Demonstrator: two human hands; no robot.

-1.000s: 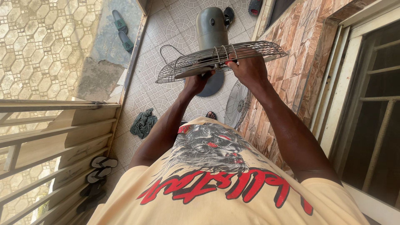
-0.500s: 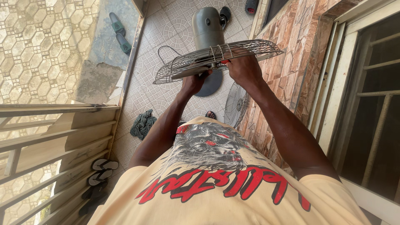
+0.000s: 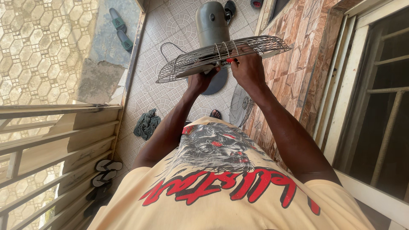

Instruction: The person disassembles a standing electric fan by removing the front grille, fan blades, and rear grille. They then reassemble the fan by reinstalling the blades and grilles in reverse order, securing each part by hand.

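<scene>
The wire fan cage [image 3: 221,57] is sitting a bit higher and more toward 1 o'clock than it was a moment ago, and both arms are reaching out a little farther. The left hand [image 3: 200,81] is curling shut around the near rim of the cage from below, at about 6 o'clock of the cage. The right hand [image 3: 247,68] is closing its fingers on the wires near the middle, where a small red bit is showing. The cage is being held up in the air, almost flat, tipping up at 3 o'clock. A fan blade is showing inside the cage.

The grey fan body [image 3: 211,25] is standing on the tiled floor just behind the cage, at 12 o'clock. Another wire grille [image 3: 241,105] is leaning on the brick wall at 5 o'clock of the cage. A green cloth [image 3: 147,123] is lying on the floor at 8 o'clock. Black and white sandals [image 3: 106,170] are lying by the railing.
</scene>
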